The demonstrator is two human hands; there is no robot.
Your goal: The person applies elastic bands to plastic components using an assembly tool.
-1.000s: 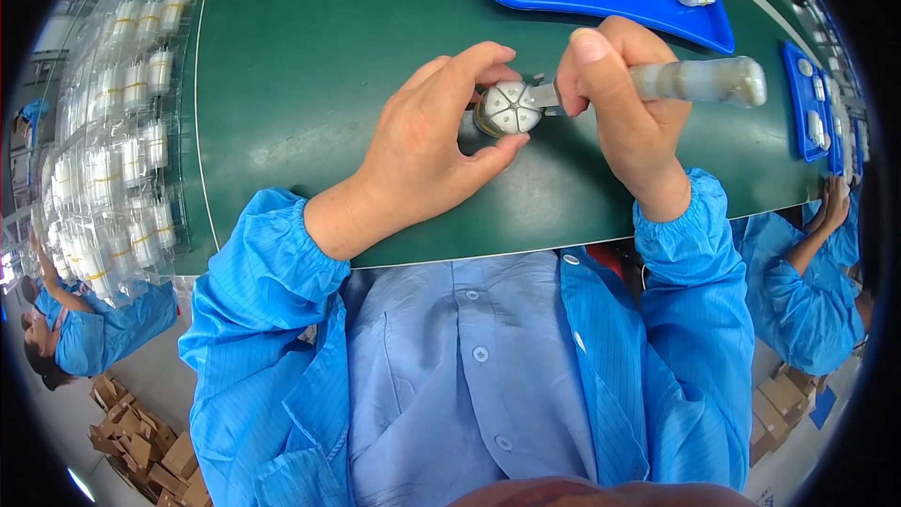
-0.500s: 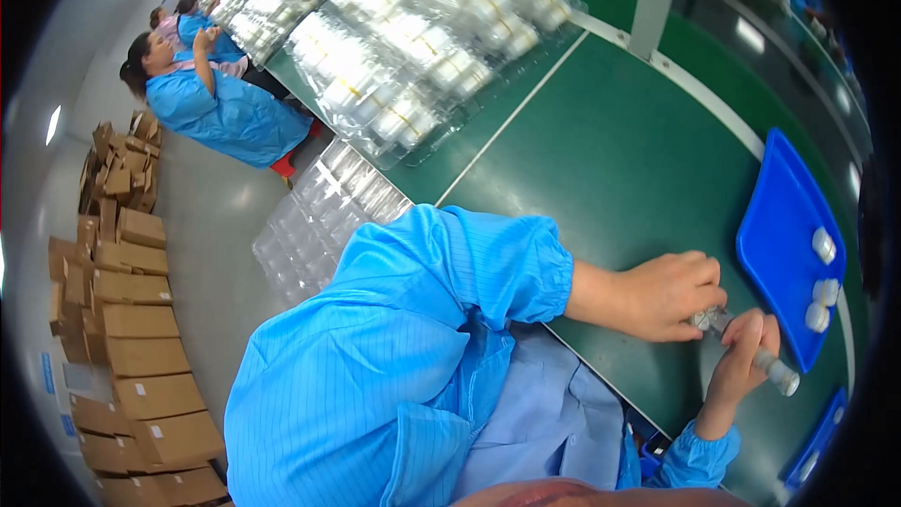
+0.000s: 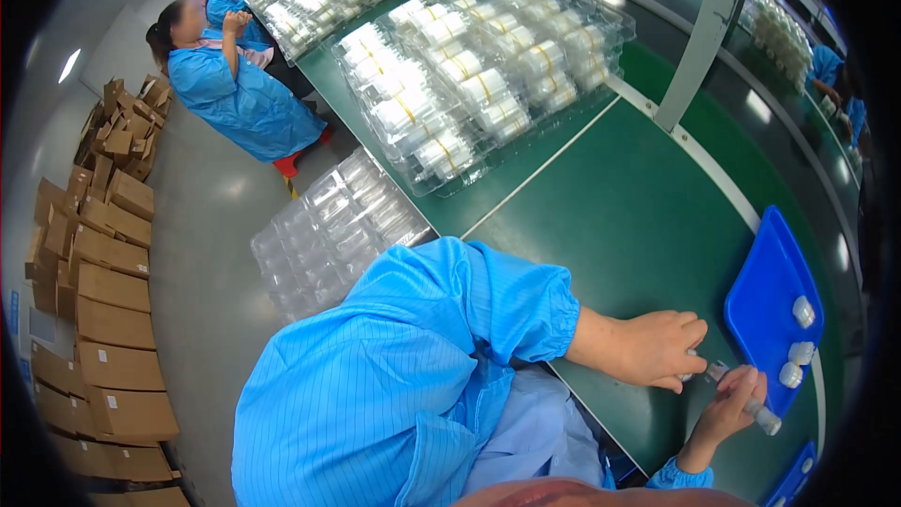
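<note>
Over the green table [image 3: 563, 216], my left hand [image 3: 657, 347] is closed on a small white rounded piece [image 3: 693, 366], mostly hidden by the fingers. Just to its right, my right hand [image 3: 734, 404] grips a slim clear tube [image 3: 765, 418] with a whitish lower end. The tube's open-looking clear end points at the white piece, with a small gap between them. Beside my right hand lies a blue tray [image 3: 751, 310] holding several small white rounded pieces [image 3: 801, 353] along its right side.
Clear plastic trays of white parts [image 3: 479, 75] are stacked at the table's far end. Empty clear trays [image 3: 338, 225] stand left of the table edge. Cardboard boxes [image 3: 113, 300] line the left wall. A co-worker [image 3: 225, 84] sits farther along; a metal post [image 3: 704, 38] rises at the back.
The view has shifted, so the whole scene sits differently. The white piece in my left hand and the tube in my right, close together before, now have a small gap between them.
</note>
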